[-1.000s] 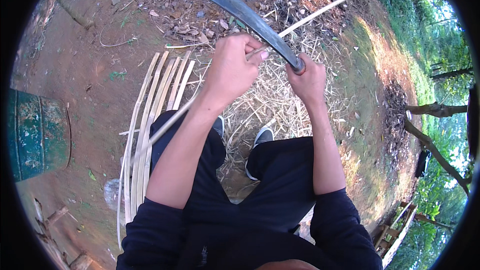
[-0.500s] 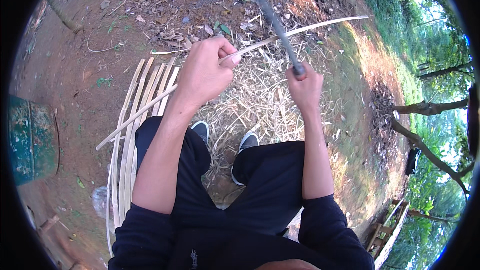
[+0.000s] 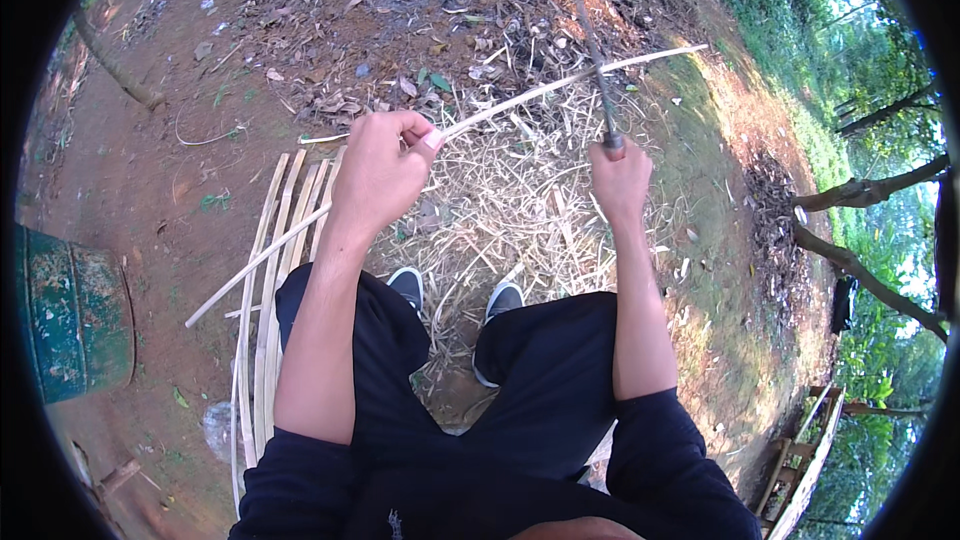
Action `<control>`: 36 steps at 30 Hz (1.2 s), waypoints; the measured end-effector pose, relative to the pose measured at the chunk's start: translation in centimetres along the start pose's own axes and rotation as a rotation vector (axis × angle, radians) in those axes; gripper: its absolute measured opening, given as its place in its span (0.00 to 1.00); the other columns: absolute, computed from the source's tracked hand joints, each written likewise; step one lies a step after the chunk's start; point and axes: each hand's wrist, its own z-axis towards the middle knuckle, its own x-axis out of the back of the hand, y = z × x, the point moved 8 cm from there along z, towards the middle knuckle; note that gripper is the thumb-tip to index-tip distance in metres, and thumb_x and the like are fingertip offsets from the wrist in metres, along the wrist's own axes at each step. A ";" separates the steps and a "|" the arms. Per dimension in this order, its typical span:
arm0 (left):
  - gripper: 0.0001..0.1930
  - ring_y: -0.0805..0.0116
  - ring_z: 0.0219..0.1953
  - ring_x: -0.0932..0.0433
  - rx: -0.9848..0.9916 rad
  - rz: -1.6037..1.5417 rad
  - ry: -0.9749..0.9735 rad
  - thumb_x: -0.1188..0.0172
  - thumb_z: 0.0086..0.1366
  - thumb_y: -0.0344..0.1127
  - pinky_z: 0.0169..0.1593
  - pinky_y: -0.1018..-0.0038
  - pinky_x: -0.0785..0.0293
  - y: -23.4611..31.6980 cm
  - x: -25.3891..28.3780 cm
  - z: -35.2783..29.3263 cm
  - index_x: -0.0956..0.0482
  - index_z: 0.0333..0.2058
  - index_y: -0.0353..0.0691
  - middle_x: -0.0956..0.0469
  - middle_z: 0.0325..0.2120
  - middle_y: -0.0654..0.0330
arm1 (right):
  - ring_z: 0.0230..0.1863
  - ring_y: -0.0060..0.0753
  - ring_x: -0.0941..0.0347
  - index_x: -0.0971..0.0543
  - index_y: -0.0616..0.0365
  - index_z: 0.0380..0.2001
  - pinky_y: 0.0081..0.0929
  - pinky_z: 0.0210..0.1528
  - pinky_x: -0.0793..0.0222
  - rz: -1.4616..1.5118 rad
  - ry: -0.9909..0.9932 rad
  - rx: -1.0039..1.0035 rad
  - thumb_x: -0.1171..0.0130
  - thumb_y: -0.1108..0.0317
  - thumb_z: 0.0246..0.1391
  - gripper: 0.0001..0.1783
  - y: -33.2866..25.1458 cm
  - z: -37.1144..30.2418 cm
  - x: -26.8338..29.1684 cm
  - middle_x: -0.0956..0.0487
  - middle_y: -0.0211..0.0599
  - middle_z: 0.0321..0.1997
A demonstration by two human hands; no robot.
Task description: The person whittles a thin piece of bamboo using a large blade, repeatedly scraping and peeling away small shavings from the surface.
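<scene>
Left grip [image 3: 383, 168] pinches a strip [image 3: 530, 96] — right grip [image 3: 622, 183] clenches, seemingly, a knife [image 3: 606, 105].

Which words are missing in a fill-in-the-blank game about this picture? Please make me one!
1. The knife is gripped in the person's ____.
2. The long pale strip that the knife crosses is pinched in the person's ____.
3. The main colour of the big drum is ____.
4. The number of shoes in view is ____.

Missing words: right hand; left hand; green; two.
</scene>
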 end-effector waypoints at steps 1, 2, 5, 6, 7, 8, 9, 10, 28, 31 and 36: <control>0.07 0.74 0.23 0.26 0.009 -0.021 -0.016 0.40 0.63 0.28 0.30 0.73 0.32 0.2 -0.4 -0.1 0.17 0.32 0.29 0.21 0.20 0.58 | 0.17 0.40 0.25 0.23 0.61 0.22 0.37 0.26 0.30 0.009 -0.038 0.083 0.39 0.65 0.49 0.10 -1.6 -1.0 -0.4 0.24 0.42 0.14; 0.08 0.74 0.23 0.25 0.017 -0.042 -0.032 0.40 0.63 0.29 0.30 0.73 0.31 0.4 -0.8 -0.2 0.16 0.33 0.29 0.21 0.20 0.58 | 0.16 0.40 0.25 0.23 0.60 0.22 0.37 0.26 0.30 0.019 -0.076 0.166 0.38 0.65 0.48 0.10 -3.0 -1.9 -0.7 0.24 0.41 0.14; 0.09 0.74 0.23 0.25 0.015 -0.058 -0.052 0.42 0.65 0.30 0.30 0.72 0.31 0.8 -1.6 -0.2 0.16 0.33 0.29 0.21 0.19 0.58 | 0.17 0.47 0.24 0.24 0.56 0.21 0.40 0.25 0.30 -0.052 -0.054 0.391 0.36 0.64 0.48 0.10 -4.3 -2.8 -1.0 0.24 0.40 0.14; 0.10 0.74 0.22 0.25 0.011 -0.051 -0.049 0.43 0.66 0.30 0.29 0.72 0.31 0.8 -1.6 -0.3 0.16 0.33 0.29 0.22 0.19 0.58 | 0.18 0.48 0.24 0.24 0.56 0.21 0.41 0.25 0.29 -0.072 -0.054 0.393 0.36 0.63 0.47 0.10 -4.0 -2.4 -1.1 0.24 0.41 0.14; 0.10 0.74 0.22 0.26 0.013 -0.046 -0.052 0.43 0.66 0.30 0.29 0.73 0.32 0.9 -1.8 -0.3 0.16 0.33 0.29 0.22 0.18 0.59 | 0.19 0.50 0.23 0.24 0.56 0.21 0.42 0.25 0.29 -0.094 -0.051 0.397 0.35 0.63 0.47 0.11 -3.7 -1.8 -1.0 0.24 0.42 0.14; 0.11 0.74 0.22 0.26 0.015 -0.041 -0.055 0.44 0.66 0.31 0.28 0.73 0.32 0.9 -2.3 -0.4 0.16 0.33 0.30 0.23 0.18 0.59 | 0.19 0.49 0.23 0.25 0.54 0.20 0.44 0.26 0.28 -0.142 -0.023 0.388 0.36 0.63 0.46 0.10 -3.2 -1.4 -1.1 0.24 0.42 0.14; 0.11 0.74 0.21 0.27 0.015 -0.051 -0.051 0.44 0.67 0.31 0.28 0.73 0.33 0.9 -3.1 -0.3 0.16 0.33 0.30 0.23 0.17 0.59 | 0.19 0.49 0.23 0.25 0.54 0.20 0.43 0.26 0.28 -0.162 -0.002 0.385 0.36 0.63 0.46 0.10 -2.7 -1.0 -1.1 0.24 0.41 0.14; 0.12 0.75 0.20 0.29 -0.040 -0.067 -0.019 0.45 0.67 0.32 0.26 0.73 0.35 1.5 -3.5 -0.3 0.15 0.33 0.30 0.25 0.15 0.61 | 0.19 0.48 0.23 0.25 0.53 0.20 0.43 0.26 0.28 -0.183 0.019 0.383 0.37 0.63 0.46 0.09 -2.3 -0.8 -1.2 0.24 0.41 0.14; 0.10 0.74 0.18 0.31 0.001 -0.097 -0.013 0.44 0.65 0.29 0.26 0.71 0.37 -0.1 -0.1 0.5 0.16 0.30 0.30 0.26 0.15 0.59 | 0.22 0.43 0.24 0.22 0.65 0.19 0.41 0.34 0.30 -0.014 0.409 -0.368 0.40 0.63 0.48 0.15 12.9 0.7 6.2 0.21 0.46 0.19; 0.12 0.73 0.18 0.32 -0.010 -0.110 -0.018 0.47 0.67 0.29 0.25 0.70 0.38 0.7 -0.9 0.4 0.18 0.30 0.30 0.27 0.15 0.59 | 0.20 0.33 0.30 0.24 0.62 0.17 0.36 0.32 0.33 0.240 0.343 -0.333 0.37 0.65 0.48 0.14 10.9 0.5 4.3 0.24 0.35 0.17; 0.15 0.72 0.19 0.33 0.025 -0.098 -0.019 0.50 0.69 0.33 0.26 0.68 0.39 0.3 -1.1 0.7 0.21 0.27 0.30 0.30 0.15 0.58 | 0.12 0.17 0.39 0.24 0.61 0.30 0.22 0.14 0.46 0.695 0.167 -0.232 0.37 0.65 0.57 0.10 5.4 -0.7 0.7 0.33 0.25 0.13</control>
